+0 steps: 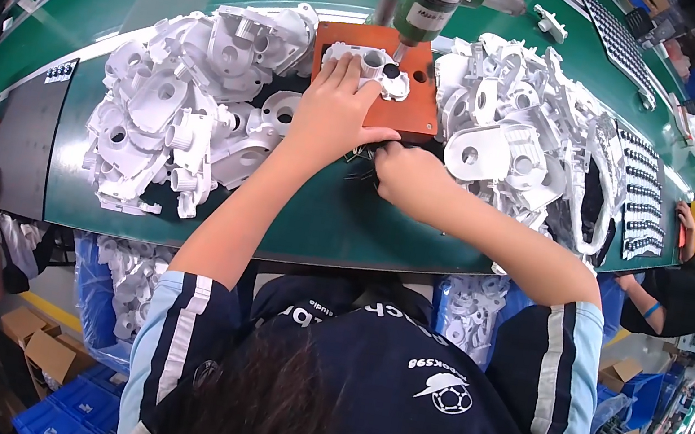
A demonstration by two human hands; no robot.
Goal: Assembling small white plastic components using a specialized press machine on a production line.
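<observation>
An orange fixture plate (406, 119) lies on the green bench, with a white plastic housing (394, 86) set on it. Over the housing's left part my left hand (338, 106) lies with its fingers stretched out and its thumb pointing right. A green press head (431, 3) stands above, its spindle (401, 51) coming down close to the housing's right part. At the plate's front edge my right hand (408, 177) is closed, fingers curled over a small heap of dark thin pieces (361, 169). Whatever its fingertips pinch is hidden.
Heaps of white plastic housings (157, 100) rise left and right of the plate. Black trays of small parts (642, 195) lie far right, and a dark mat (29, 135) far left. Lined bins of white parts (468, 313) stand under the bench edge. Other people work at both sides.
</observation>
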